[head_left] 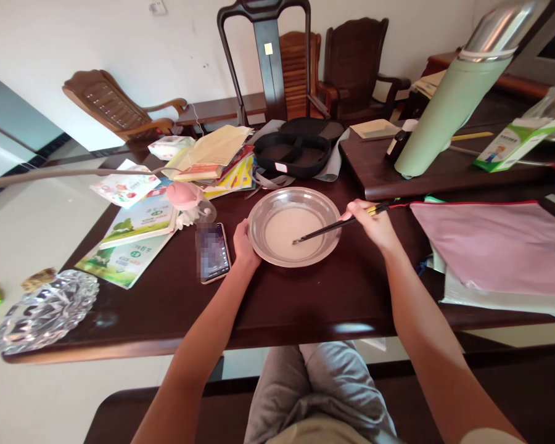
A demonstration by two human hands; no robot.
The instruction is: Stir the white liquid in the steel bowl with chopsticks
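A round metal bowl [259,217] with pale white liquid in it sits on the dark wooden table [305,296] in front of me. My left hand [244,243] grips the bowl's left rim, fingers closed round the edge. My right hand [372,223] is closed on a pair of dark chopsticks [326,229], whose tips dip into the liquid near the bowl's middle. A phone [213,251] lies flat just left of my left hand.
Books and papers [136,231] are piled at the back left, with a pink toy [185,195] and a glass ashtray [46,311]. A black case [293,154] lies behind the bowl. A green thermos [448,105] and a pink folder [490,243] are at the right. Wooden chairs stand behind.
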